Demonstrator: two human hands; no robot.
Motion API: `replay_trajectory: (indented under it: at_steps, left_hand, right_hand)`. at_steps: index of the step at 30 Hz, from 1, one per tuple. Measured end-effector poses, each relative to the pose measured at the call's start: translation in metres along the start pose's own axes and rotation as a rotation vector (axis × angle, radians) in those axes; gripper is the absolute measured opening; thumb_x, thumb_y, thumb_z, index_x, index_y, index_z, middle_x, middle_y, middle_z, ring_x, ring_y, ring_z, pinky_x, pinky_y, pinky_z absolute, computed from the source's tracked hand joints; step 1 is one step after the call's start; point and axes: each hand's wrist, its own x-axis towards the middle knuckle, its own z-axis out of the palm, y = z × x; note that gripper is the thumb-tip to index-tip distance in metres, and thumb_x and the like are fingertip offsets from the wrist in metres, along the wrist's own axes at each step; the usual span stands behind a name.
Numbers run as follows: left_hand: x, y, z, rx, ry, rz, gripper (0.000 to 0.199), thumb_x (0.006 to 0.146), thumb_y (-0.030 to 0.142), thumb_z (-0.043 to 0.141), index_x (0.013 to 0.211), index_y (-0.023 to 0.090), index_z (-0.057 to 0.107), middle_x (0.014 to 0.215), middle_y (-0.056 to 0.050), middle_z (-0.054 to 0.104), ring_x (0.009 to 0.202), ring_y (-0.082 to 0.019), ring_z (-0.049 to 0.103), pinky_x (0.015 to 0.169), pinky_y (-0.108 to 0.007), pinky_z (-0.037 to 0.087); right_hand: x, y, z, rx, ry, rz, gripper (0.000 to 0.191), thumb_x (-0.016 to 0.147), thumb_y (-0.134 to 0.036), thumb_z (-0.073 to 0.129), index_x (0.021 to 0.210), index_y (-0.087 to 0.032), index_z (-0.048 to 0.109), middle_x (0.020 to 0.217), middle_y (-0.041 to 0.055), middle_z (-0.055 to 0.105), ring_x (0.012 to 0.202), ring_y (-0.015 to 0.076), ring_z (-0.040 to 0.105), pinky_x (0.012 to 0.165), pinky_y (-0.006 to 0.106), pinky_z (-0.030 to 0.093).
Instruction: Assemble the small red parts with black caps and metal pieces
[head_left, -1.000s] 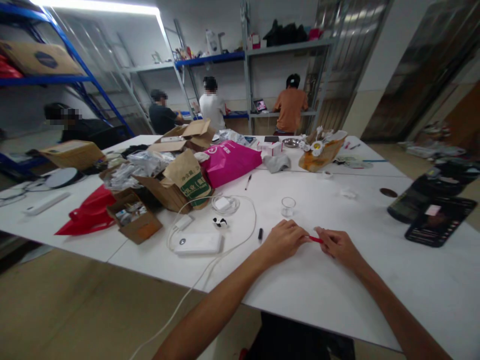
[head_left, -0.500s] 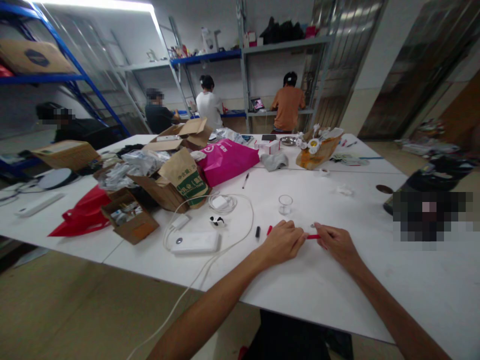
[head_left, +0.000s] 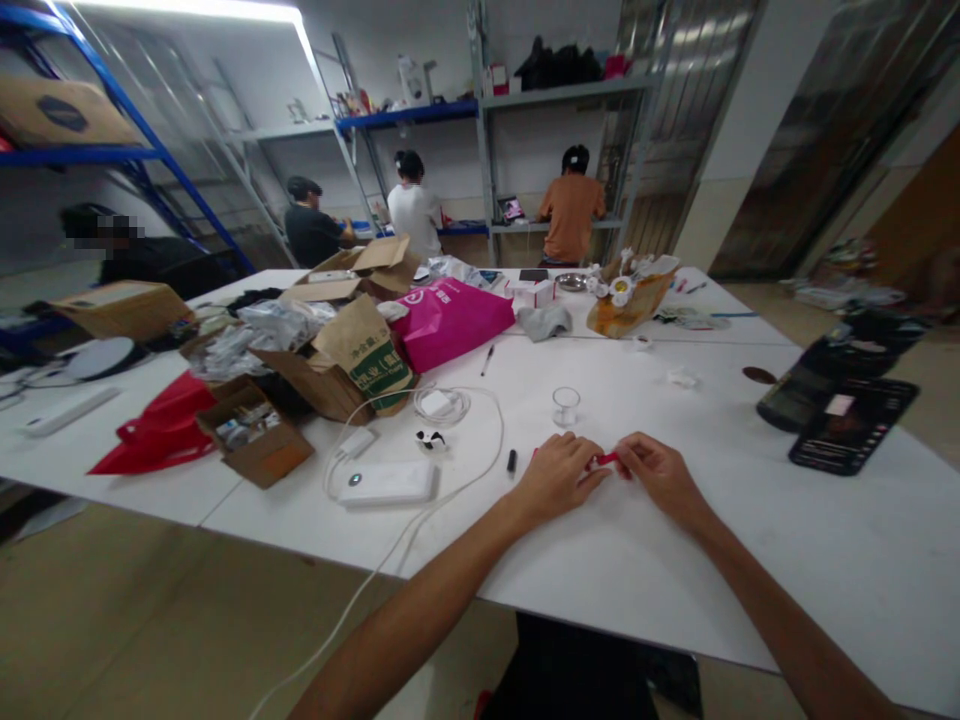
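A slim red pen-like stick (head_left: 607, 458) spans the small gap between my two hands, low over the white table. My right hand (head_left: 658, 476) pinches its right end between thumb and fingertips. Curled over the left end is my left hand (head_left: 561, 474), with the fingers closed and that end hidden under them. Another small bit of red peeks out at the left hand's far edge; whether it belongs to the same stick I cannot tell. A short black cap-like piece (head_left: 511, 462) lies to the left. Just beyond the hands stands a clear glass cup (head_left: 566, 406).
A white power bank (head_left: 387, 484) with a looped cable lies left, beside boxes and a magenta bag (head_left: 457, 325). On the right, a phone (head_left: 853, 425) leans against a dark bag. A pen (head_left: 487, 361) lies beyond the cup. Several people sit at the far shelves.
My hands have drawn closer together, and less of the red stick shows between them. The right hand has shifted slightly left and away from me. The view has moved a little.
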Motion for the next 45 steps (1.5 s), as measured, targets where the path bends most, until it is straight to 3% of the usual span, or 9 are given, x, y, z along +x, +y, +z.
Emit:
replay_trajectory:
  at_steps: [4, 10, 16, 26, 34, 41, 45]
  left_hand:
    - [0.0, 0.0, 0.0, 0.007, 0.065, 0.027, 0.02, 0.11, 0.036, 0.057, 0.118, 0.019, 0.066, 0.106, -0.009, 0.076, 0.1, -0.024, 0.069, 0.091, -0.04, 0.052]
    - [0.001, -0.002, 0.0, -0.023, 0.105, -0.007, 0.029, 0.112, 0.042, 0.054, 0.105, 0.02, 0.071, 0.096, -0.007, 0.078, 0.093, -0.022, 0.07, 0.086, -0.04, 0.051]
    - [0.002, -0.003, 0.0, 0.012, 0.049, -0.075, 0.037, 0.114, 0.045, 0.048, 0.102, 0.02, 0.072, 0.088, -0.006, 0.076, 0.088, -0.021, 0.07, 0.086, -0.039, 0.05]
    - [0.001, -0.004, -0.001, 0.036, -0.011, -0.066, 0.035, 0.116, 0.041, 0.043, 0.112, 0.019, 0.07, 0.093, -0.008, 0.077, 0.092, -0.021, 0.07, 0.09, -0.039, 0.05]
    - [0.001, -0.004, -0.003, 0.039, 0.004, -0.02, 0.031, 0.11, 0.047, 0.057, 0.11, 0.02, 0.071, 0.104, -0.008, 0.077, 0.1, -0.023, 0.067, 0.092, -0.039, 0.049]
    - [0.002, -0.004, -0.005, 0.037, 0.09, -0.051, 0.028, 0.111, 0.041, 0.056, 0.113, 0.022, 0.076, 0.105, -0.009, 0.075, 0.102, -0.023, 0.065, 0.094, -0.041, 0.049]
    - [0.003, -0.003, -0.007, 0.022, 0.107, -0.074, 0.03, 0.11, 0.043, 0.057, 0.112, 0.023, 0.079, 0.103, -0.009, 0.074, 0.101, -0.024, 0.065, 0.094, -0.042, 0.05]
  right_hand:
    - [0.0, 0.0, 0.0, 0.025, -0.044, 0.016, 0.045, 0.09, -0.065, 0.075, 0.085, -0.021, 0.068, 0.069, 0.0007, 0.065, 0.062, 0.011, 0.056, 0.062, 0.027, 0.046]
    - [0.0, -0.008, -0.002, 0.009, -0.025, 0.008, 0.043, 0.087, -0.063, 0.08, 0.09, -0.02, 0.074, 0.075, 0.002, 0.068, 0.068, 0.0116, 0.059, 0.066, 0.027, 0.05]
    - [-0.001, -0.016, -0.001, 0.015, -0.017, 0.01, 0.048, 0.08, -0.066, 0.084, 0.094, -0.02, 0.077, 0.084, 0.0052, 0.074, 0.072, 0.0129, 0.062, 0.068, 0.029, 0.054]
    - [0.0, -0.011, -0.003, -0.003, -0.023, 0.013, 0.051, 0.08, -0.067, 0.084, 0.098, -0.02, 0.078, 0.091, 0.007, 0.076, 0.075, 0.0134, 0.064, 0.07, 0.029, 0.057]
    - [-0.001, -0.012, -0.002, 0.004, -0.072, 0.027, 0.048, 0.081, -0.065, 0.084, 0.098, -0.02, 0.078, 0.095, 0.0064, 0.077, 0.086, 0.0158, 0.07, 0.081, 0.03, 0.058]
    - [-0.001, -0.012, -0.003, 0.044, 0.056, 0.016, 0.048, 0.074, -0.062, 0.09, 0.095, -0.021, 0.078, 0.099, 0.0077, 0.079, 0.091, 0.0189, 0.074, 0.09, 0.035, 0.061]
    - [-0.001, -0.015, -0.003, 0.044, 0.053, 0.018, 0.046, 0.075, -0.062, 0.09, 0.094, -0.022, 0.078, 0.101, 0.0082, 0.079, 0.093, 0.0197, 0.074, 0.091, 0.036, 0.062]
